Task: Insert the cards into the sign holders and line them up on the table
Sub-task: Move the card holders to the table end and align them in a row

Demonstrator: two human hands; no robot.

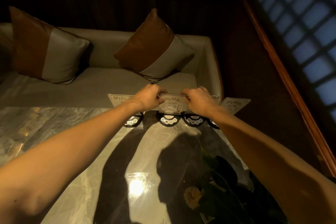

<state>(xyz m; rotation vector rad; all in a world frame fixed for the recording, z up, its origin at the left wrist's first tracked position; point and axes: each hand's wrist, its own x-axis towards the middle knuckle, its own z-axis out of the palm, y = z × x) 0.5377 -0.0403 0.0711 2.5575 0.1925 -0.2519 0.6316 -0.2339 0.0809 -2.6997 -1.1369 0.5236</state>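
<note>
Several clear acrylic sign holders with black round button bases stand in a row at the far edge of the marble table (pixel 54 129). The middle sign holder (pixel 171 105) carries a white card with printed characters. My left hand (pixel 148 99) grips its top left corner and my right hand (pixel 199 100) grips its top right corner. Another sign holder (pixel 118 100) stands to the left, partly behind my left wrist. A further sign holder (pixel 234 104) stands to the right, angled outward. My right forearm hides part of one more base (pixel 213 123).
A grey bench seat (pixel 101 82) with two brown-and-grey cushions (pixel 154 47) lies beyond the table. A yellow flower with dark leaves (pixel 193 196) sits on the table near right. A wooden frame and lattice window (pixel 300 23) close off the right side.
</note>
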